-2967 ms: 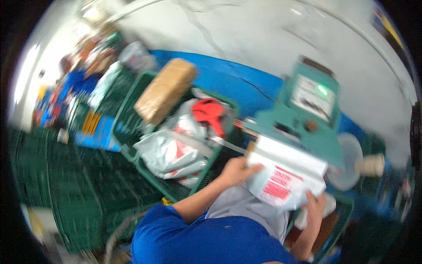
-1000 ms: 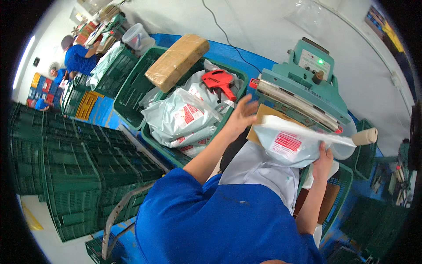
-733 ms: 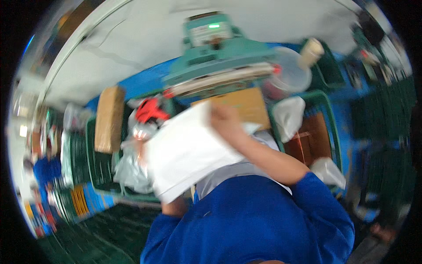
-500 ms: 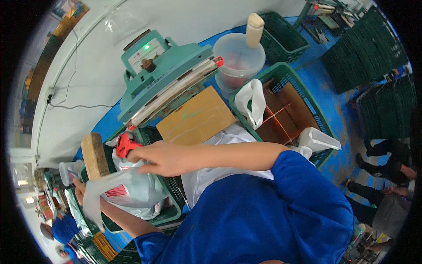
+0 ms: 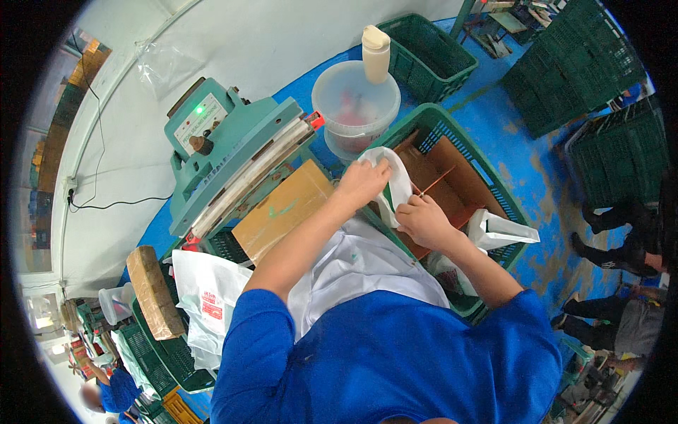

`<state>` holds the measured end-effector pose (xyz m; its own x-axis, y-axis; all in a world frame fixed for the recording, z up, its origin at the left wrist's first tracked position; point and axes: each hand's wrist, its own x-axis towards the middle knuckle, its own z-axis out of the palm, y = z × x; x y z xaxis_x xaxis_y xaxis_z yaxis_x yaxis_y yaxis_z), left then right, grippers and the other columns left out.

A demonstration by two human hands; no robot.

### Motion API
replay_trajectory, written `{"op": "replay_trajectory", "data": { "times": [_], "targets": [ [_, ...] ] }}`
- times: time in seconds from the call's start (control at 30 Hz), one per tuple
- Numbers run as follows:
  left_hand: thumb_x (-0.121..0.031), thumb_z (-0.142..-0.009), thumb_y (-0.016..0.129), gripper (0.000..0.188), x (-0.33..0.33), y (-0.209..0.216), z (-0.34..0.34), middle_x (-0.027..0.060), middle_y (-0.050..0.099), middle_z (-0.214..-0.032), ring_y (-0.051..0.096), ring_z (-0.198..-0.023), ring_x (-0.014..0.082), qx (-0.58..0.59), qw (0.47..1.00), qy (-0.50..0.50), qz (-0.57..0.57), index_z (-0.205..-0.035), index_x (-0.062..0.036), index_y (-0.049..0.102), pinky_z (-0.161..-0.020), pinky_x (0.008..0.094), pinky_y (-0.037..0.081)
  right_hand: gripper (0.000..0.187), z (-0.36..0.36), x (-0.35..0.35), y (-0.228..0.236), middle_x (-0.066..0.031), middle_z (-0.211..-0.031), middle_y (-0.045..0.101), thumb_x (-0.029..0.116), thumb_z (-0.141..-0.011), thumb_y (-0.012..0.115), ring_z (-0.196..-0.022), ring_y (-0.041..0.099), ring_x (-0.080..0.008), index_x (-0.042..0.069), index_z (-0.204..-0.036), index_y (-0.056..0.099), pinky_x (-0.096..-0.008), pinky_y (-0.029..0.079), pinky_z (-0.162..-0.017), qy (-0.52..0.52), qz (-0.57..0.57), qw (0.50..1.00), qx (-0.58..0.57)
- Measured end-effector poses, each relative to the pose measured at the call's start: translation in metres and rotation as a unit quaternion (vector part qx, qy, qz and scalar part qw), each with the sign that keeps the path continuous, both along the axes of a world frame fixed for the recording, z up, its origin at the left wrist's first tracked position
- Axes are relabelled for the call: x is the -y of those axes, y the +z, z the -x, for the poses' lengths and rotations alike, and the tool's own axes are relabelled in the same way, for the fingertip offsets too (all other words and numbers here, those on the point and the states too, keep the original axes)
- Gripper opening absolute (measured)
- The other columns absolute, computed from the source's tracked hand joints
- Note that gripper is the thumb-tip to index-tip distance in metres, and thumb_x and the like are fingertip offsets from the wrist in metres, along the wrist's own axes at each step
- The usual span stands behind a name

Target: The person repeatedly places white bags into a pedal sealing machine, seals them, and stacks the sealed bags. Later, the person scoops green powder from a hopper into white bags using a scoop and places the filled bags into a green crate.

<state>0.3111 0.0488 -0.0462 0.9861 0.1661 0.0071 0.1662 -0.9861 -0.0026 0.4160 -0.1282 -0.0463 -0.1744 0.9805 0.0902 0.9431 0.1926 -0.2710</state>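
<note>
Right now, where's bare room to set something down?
Blue floor shows between the divided crate and the stacked green crates; the brown cardboard beside the green machine looks bare too. Crowded where the left hand and right hand hold a white bag, and around the brown block.

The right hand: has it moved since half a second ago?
Yes: the right hand moved rightward, judged against the teal machine, to a white bag.
</note>
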Motion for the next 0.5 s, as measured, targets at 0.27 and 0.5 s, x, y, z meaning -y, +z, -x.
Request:
{"op": "replay_trajectory", "data": {
  "times": [0.27, 0.5],
  "targets": [
    [-0.011, -0.076, 0.053, 0.012, -0.059, -0.028, -0.001, 0.0073, 0.064, -0.090, 0.064, -0.073, 0.0254, -0.051, 0.997, -0.036, -0.038, -0.078, -0.0115, 0.065, -0.061, 0.0405, 0.052, 0.002, -0.027, 0.027, -0.013, 0.0009, -0.080, 0.060, 0.014, -0.073, 0.061, -0.088, 0.051, -0.0207, 0.013, -0.074, 0.059, -0.0393, 0.035, -0.082, -0.065, 0.069, 0.995, -0.031],
    [-0.009, -0.072, 0.055, 0.007, -0.071, 0.057, 0.038, 0.0062, 0.060, -0.085, 0.061, -0.078, 0.0275, -0.007, 0.998, -0.059, 0.019, -0.079, -0.0096, 0.056, -0.064, 0.0403, 0.050, 0.003, -0.045, 0.015, 0.063, 0.0030, -0.073, 0.060, 0.014, -0.071, 0.061, -0.084, 0.052, -0.0170, 0.016, -0.072, 0.063, -0.0476, 0.028, -0.093, -0.098, -0.119, 0.988, 0.025]
  ]
}}
